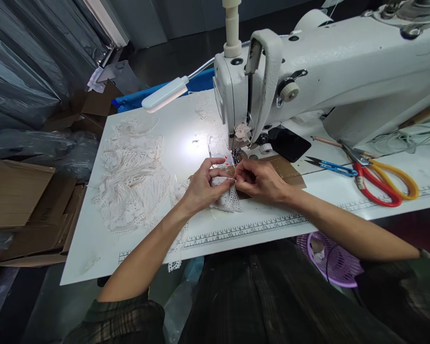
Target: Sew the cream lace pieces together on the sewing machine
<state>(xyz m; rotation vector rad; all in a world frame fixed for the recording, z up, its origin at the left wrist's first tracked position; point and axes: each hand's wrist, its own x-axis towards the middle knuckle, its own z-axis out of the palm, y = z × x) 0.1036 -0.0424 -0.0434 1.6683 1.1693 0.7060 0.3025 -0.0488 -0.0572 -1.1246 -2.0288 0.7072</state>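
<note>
White lace fabric (228, 200) lies just in front of the presser foot of the white sewing machine (308, 62). My left hand (207, 185) pinches its edge between thumb and fingers. Right beside it, my right hand (258, 179) is closed, its fingertips meeting the lace at the left thumb tip; any thread or small piece there is too small to make out. The lace runs left beneath my left wrist. A heap of the same white lace (136, 186) covers the table's left part. Brown tape or board (288, 172) lies under my right hand.
Blue thread snips (331, 166) and red-and-yellow-handled scissors (380, 184) lie to the right, near a dark phone (288, 143). A lamp (165, 94) hangs over the white table (86, 248). Cardboard boxes (17, 193) stand at left; a purple basket (338, 263) sits below the front edge.
</note>
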